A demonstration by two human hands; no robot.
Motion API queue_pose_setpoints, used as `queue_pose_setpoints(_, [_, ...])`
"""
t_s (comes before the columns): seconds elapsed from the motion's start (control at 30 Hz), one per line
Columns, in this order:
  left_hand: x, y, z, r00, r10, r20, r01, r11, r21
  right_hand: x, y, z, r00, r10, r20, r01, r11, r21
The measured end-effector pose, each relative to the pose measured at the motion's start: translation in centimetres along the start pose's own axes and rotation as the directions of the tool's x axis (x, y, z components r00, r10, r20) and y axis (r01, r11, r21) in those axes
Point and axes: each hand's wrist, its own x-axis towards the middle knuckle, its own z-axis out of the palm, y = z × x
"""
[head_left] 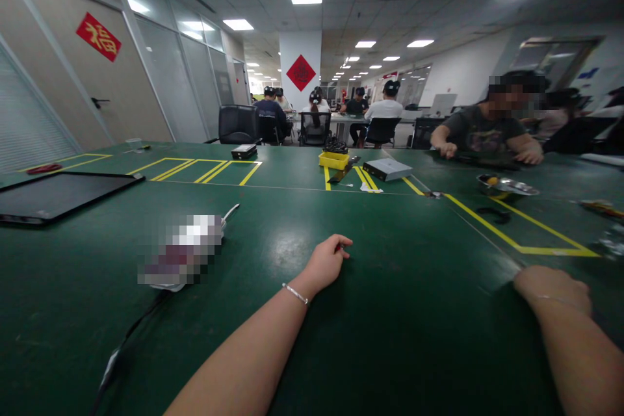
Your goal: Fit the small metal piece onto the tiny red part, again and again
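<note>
My left hand (325, 264), with a pale bracelet at the wrist, is over the middle of the green table (414, 338). Its fingers are curled and closed, and a tiny red spot shows between them; what it belongs to is too small to make out. Farther right, my right hand (553, 287) is low over the table near a yellow tape outline (556, 251). Its back faces me and its fingers are hidden, so anything in it cannot be seen. A blurred-out, whitish device (188, 250) with a cable lies left of my left hand.
A black tray (73, 195) lies at the left. Across the table are a small black box (244, 152), a yellow bin (334, 160) with black cables, a grey box (387, 169) and a metal dish (509, 185). Another person (492, 123) sits at the far right.
</note>
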Motion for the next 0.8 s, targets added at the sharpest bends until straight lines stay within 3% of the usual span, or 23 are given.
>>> queue_pose_setpoints(0.1, [0.1,0.0,0.1,0.999,-0.024,0.024,0.026,0.997,-0.077,-1.3,-2.1,-1.8,0.972,0.201,0.121,-0.183,0.972,-0.145])
queue_pose_setpoints(0.27, [0.3,0.2,0.3,0.995,-0.079,0.061,0.094,0.95,-0.297,-4.2,-7.5,-4.8,0.989,-0.073,0.127,0.069,0.997,0.038])
queue_pose_setpoints(0.37, [0.4,0.2,0.3,0.997,-0.067,0.045,0.078,0.939,-0.335,-6.7,-12.0,-4.8,0.97,-0.139,0.2,0.067,0.942,0.329])
queue_pose_setpoints(0.47, [0.4,0.3,0.2,0.999,-0.035,-0.004,0.032,0.949,-0.314,-10.3,-17.0,-4.4,0.911,-0.248,0.33,-0.051,0.725,0.687])
queue_pose_setpoints(0.53, [0.4,0.3,0.2,0.999,-0.044,-0.025,0.035,0.959,-0.282,-12.9,-20.0,-4.4,0.827,-0.362,0.431,-0.215,0.504,0.836])
queue_pose_setpoints(0.6, [0.4,0.3,0.2,0.999,-0.036,-0.031,0.027,0.965,-0.26,-15.1,-22.5,-4.5,0.718,-0.479,0.505,-0.412,0.291,0.863])
queue_pose_setpoints(0.67, [0.4,0.3,0.1,0.999,-0.022,-0.034,0.013,0.971,-0.238,-16.7,-24.4,-4.7,0.634,-0.561,0.533,-0.533,0.182,0.826])
queue_pose_setpoints(0.73, [0.5,0.2,0.1,0.999,-0.006,-0.033,-0.001,0.978,-0.21,-17.6,-25.6,-4.6,0.587,-0.615,0.526,-0.597,0.109,0.795])
queue_pose_setpoints(0.8, [0.5,0.1,0.0,1.0,0.003,-0.023,-0.007,0.982,-0.189,-18.1,-26.2,-4.3,0.571,-0.651,0.501,-0.631,0.043,0.775])
